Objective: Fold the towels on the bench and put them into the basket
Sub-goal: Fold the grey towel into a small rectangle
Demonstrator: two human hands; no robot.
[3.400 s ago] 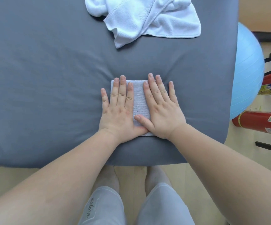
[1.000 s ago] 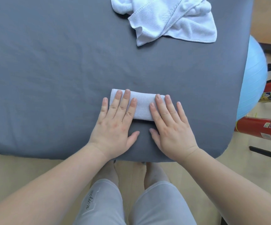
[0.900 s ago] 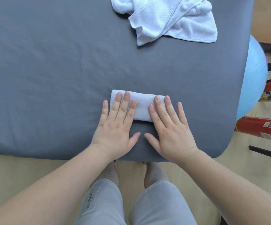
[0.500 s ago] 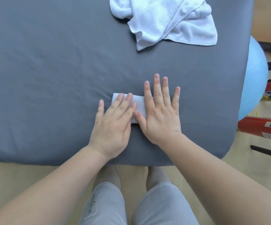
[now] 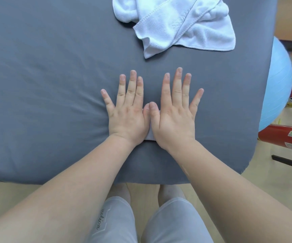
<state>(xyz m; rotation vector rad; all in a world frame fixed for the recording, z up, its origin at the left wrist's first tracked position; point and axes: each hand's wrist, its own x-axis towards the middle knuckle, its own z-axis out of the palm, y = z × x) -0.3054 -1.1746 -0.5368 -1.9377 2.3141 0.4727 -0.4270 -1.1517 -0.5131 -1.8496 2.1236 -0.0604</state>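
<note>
Left hand (image 5: 126, 118), right hand (image 5: 174, 120) forward; folded towel (image 5: 149, 135) beneath both, behind fingers (image 5: 175, 88)

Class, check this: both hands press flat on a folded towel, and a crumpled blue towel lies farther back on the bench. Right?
No: the head view shows the crumpled towel is white, not blue. The left hand and right hand do press the folded towel.

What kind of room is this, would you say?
Probably a physiotherapy or massage room: a padded bench under a grey cover, a light blue exercise ball beside it, and a crumpled white towel on it.
</note>
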